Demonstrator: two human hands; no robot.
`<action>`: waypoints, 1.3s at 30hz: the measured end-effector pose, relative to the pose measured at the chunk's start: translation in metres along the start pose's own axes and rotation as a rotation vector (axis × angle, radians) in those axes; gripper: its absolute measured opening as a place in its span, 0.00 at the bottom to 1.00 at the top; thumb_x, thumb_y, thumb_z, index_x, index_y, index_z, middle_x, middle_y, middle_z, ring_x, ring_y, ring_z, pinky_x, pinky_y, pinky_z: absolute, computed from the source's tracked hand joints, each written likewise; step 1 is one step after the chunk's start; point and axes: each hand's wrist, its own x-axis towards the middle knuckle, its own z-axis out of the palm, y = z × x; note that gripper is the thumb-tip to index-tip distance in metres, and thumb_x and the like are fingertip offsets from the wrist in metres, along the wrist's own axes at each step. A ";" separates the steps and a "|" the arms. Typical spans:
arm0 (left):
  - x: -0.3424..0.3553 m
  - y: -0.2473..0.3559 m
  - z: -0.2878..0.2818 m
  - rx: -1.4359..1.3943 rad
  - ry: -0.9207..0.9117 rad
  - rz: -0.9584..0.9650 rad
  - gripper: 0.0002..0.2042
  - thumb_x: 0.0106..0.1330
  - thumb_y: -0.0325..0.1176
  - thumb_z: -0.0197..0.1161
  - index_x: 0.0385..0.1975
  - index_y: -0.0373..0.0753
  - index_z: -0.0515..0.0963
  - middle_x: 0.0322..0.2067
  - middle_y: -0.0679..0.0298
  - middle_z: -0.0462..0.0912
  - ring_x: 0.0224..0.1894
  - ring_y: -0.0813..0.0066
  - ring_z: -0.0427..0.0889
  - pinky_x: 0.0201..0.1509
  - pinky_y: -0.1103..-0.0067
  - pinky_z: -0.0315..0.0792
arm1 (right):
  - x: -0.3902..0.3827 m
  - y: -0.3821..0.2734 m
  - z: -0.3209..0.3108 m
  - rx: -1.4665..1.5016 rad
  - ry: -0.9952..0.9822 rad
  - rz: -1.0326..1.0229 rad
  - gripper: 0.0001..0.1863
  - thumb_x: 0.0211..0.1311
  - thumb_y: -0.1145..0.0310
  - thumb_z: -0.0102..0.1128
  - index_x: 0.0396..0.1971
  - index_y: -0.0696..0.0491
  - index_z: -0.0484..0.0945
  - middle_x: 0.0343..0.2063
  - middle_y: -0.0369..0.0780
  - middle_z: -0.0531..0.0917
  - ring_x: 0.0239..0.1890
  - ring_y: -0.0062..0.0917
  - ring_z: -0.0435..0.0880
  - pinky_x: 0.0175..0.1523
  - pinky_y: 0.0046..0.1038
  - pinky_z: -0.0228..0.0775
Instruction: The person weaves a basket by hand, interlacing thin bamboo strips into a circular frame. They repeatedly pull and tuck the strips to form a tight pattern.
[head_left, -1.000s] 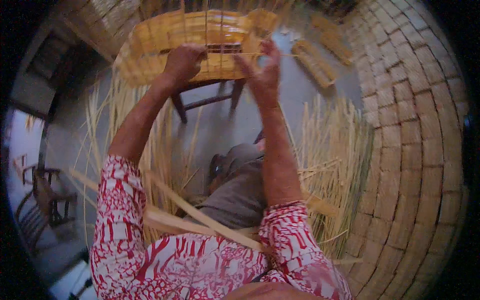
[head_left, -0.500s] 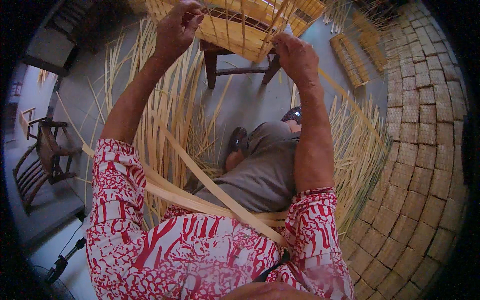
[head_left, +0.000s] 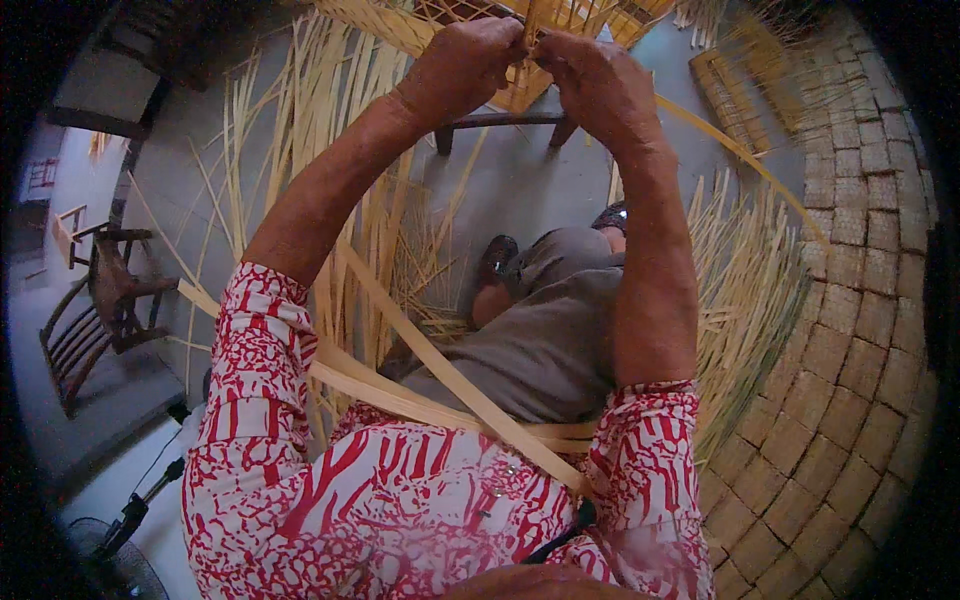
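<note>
At the top centre, a partly woven basket (head_left: 519, 93) of flat yellow bamboo strips rests on a dark wooden stool (head_left: 500, 120). My left hand (head_left: 463, 68) is closed in a pinch at the near corner of its weave. Right beside it my right hand (head_left: 602, 85) is closed too, thumb and finger nearly touching those of the left. A long bamboo strip (head_left: 740, 150) runs out behind the right hand and curves off to the right. Exactly what lies between the fingertips is small and partly hidden, but upright strips of the basket pass there.
Loose bamboo strips (head_left: 345, 120) spread over the floor on the left, with another heap (head_left: 745, 310) on the right. More strips (head_left: 450, 385) lie across my lap. Stacked woven pieces (head_left: 850, 350) line the right side. A wooden chair (head_left: 80, 350) and a fan (head_left: 115, 550) stand at left.
My left hand has moved right, from the basket's left part to its near corner, meeting my right hand. The view has shifted slightly, and the trailing strip now bows further right.
</note>
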 end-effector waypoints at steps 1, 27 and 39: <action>0.001 -0.003 -0.001 0.054 0.001 0.070 0.05 0.58 0.25 0.60 0.32 0.36 0.72 0.26 0.52 0.77 0.34 0.50 0.80 0.35 0.64 0.75 | 0.000 -0.003 -0.001 -0.011 0.004 0.008 0.08 0.62 0.64 0.59 0.40 0.44 0.83 0.32 0.42 0.85 0.37 0.41 0.84 0.40 0.38 0.76; -0.048 0.037 -0.027 -0.125 -0.286 0.132 0.03 0.62 0.28 0.60 0.33 0.40 0.75 0.24 0.59 0.76 0.27 0.55 0.80 0.31 0.67 0.74 | -0.041 0.007 0.003 0.123 -0.163 -0.150 0.14 0.59 0.54 0.63 0.30 0.50 0.84 0.19 0.43 0.81 0.24 0.39 0.81 0.30 0.36 0.72; -0.049 0.047 -0.035 -0.344 -0.540 -0.003 0.09 0.65 0.32 0.60 0.41 0.42 0.70 0.29 0.60 0.78 0.29 0.61 0.83 0.34 0.73 0.76 | -0.064 -0.004 -0.003 0.359 -0.261 -0.099 0.13 0.58 0.52 0.62 0.28 0.46 0.84 0.22 0.41 0.83 0.26 0.40 0.83 0.32 0.40 0.75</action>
